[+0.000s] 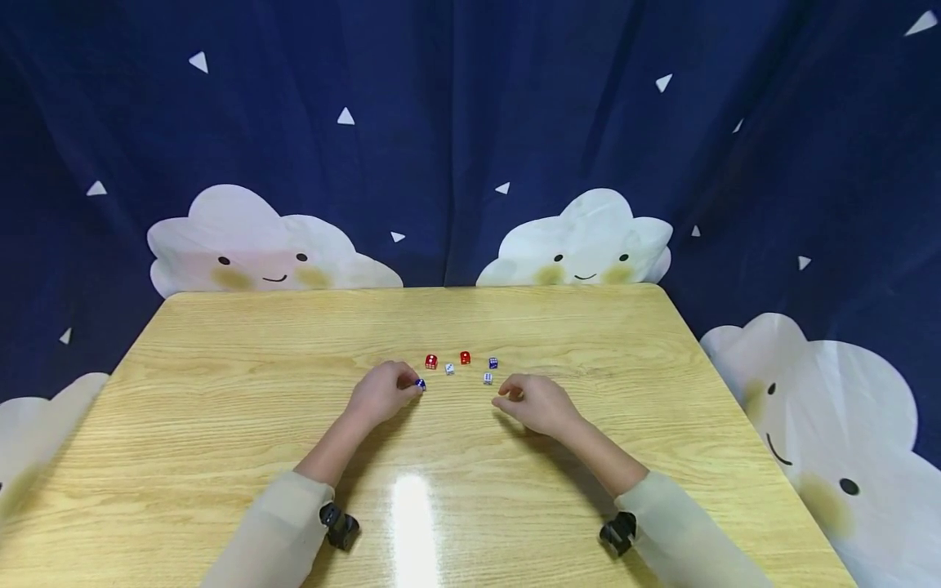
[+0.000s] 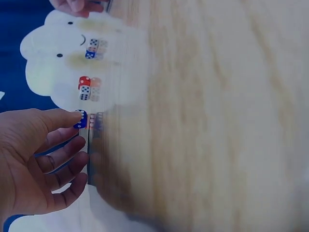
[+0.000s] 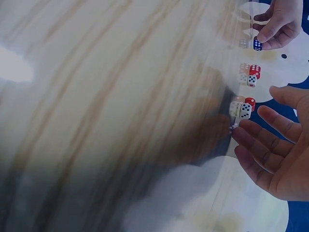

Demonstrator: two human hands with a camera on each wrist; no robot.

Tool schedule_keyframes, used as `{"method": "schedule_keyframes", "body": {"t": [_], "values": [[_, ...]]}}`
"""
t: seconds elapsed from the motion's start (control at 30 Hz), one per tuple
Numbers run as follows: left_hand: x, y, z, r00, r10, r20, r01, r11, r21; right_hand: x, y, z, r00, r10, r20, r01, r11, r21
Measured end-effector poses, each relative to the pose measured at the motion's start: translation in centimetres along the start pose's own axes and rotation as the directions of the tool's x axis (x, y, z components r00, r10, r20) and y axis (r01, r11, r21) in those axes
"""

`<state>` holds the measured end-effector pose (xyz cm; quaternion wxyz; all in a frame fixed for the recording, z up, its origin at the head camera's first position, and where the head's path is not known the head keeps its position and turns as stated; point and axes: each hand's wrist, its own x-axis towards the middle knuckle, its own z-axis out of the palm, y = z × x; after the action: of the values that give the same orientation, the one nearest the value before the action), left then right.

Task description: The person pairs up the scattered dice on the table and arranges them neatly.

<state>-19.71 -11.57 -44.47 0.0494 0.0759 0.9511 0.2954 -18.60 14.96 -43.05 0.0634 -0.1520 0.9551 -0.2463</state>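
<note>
Blue die (image 1: 421, 384) pinched by left hand (image 1: 382, 393), right hand (image 1: 541, 403) relaxed, near white die (image 1: 488, 378)

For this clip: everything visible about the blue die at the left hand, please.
The blue die is a small dark-blue cube with white pips, plastic by its look. It is in the grip of the left hand, thumb against it; the contact opposite is partly hidden. In the head view it is nearer the camera than the closest red die and slightly left of it. Its reflection in the glossy wood-grain table seems set apart, so it may be raised slightly.
</note>
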Motion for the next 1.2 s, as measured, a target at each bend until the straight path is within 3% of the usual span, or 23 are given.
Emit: {"method": "schedule_keyframes", "body": {"t": [0.63,1.0,1.2], "values": [[-1.7,1.8,0.6,0.999,0.034,0.034,-0.032,0.998,-0.048,0.1,-1.0,1.1,0.999,-0.041,-0.011,0.042,0.997,0.062],[-2.1,2.5,1.1,0.997,0.069,0.046,-0.068,0.997,-0.031,0.3,-2.2,1.7,0.997,-0.082,-0.017,0.083,0.995,0.058],[-2.2,2.8,1.2,0.995,0.084,0.051,-0.083,0.996,-0.031,0.8,-2.7,1.9,0.995,-0.100,-0.008,0.100,0.989,0.106]]}}
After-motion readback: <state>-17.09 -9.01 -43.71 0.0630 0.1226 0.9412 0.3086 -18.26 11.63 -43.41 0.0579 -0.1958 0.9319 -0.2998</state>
